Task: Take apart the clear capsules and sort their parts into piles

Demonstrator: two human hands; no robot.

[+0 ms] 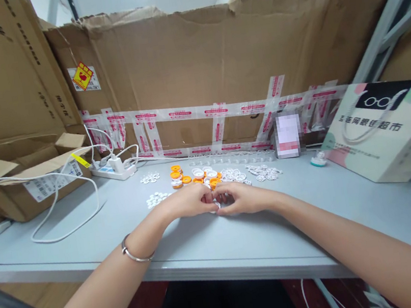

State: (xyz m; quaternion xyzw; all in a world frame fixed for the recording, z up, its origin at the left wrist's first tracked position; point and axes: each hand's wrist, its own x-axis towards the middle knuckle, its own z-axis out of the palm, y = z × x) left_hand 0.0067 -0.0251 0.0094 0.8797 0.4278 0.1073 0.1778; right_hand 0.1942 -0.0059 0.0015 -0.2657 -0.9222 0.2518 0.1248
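My left hand (pixel 196 199) and my right hand (pixel 235 198) meet at the middle of the grey table (pixel 218 239). Between their curled fingertips is a small white part (pixel 216 207), mostly covered by the fingers. Just behind the hands stand orange and white round pieces (pixel 176 175), some stacked. Small white discs (pixel 157 199) lie left of them in two groups. White flat parts (pixel 264 172) form piles behind and to the right of my right hand.
At the left are an open cardboard box (pixel 51 182), a power strip (pixel 115 171) and white cables. Clear round pieces line the back. A phone (pixel 287 135), a small white and teal object (pixel 318 160) and a paper bag (pixel 376 133) stand right.
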